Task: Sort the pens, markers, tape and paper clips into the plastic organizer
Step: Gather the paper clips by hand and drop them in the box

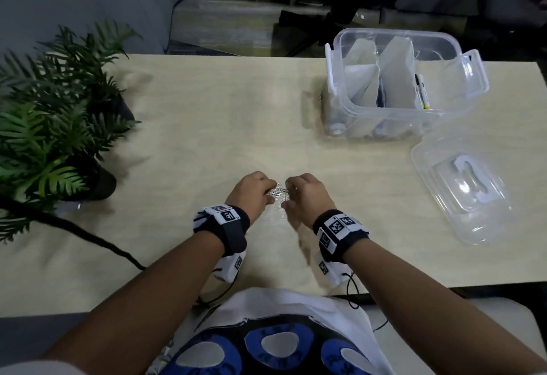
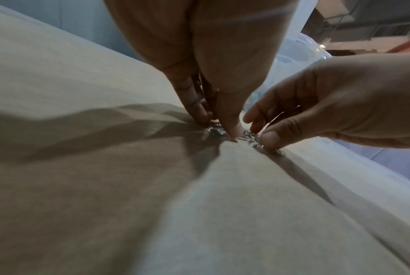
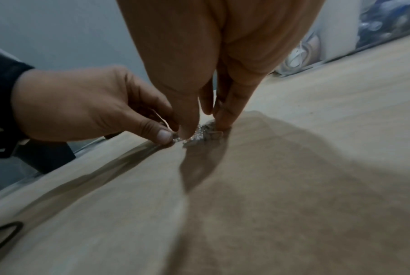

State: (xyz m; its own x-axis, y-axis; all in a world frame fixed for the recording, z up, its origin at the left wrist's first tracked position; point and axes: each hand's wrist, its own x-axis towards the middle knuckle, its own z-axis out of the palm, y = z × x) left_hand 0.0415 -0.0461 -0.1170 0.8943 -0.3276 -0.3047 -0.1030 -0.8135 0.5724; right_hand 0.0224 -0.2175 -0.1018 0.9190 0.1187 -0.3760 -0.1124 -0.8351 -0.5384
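On the table [image 1: 207, 114], left hand [image 1: 251, 194] and right hand [image 1: 307, 200] pinch the paper clips [image 1: 278, 194] with closed fingertip grips.

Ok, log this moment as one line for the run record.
step: gathering paper clips on table | left hand: pinching clips | right hand: pinching clips | organizer: open, pens inside | lid: beside it

No legible text, brand, number or sign is showing in any view. The wristbands [image 1: 228, 220] are carrying black-and-white square marker patterns, not readable characters. The marker [image 1: 424, 92] in the plastic organizer [image 1: 349, 102] is showing dark print, too small to read.
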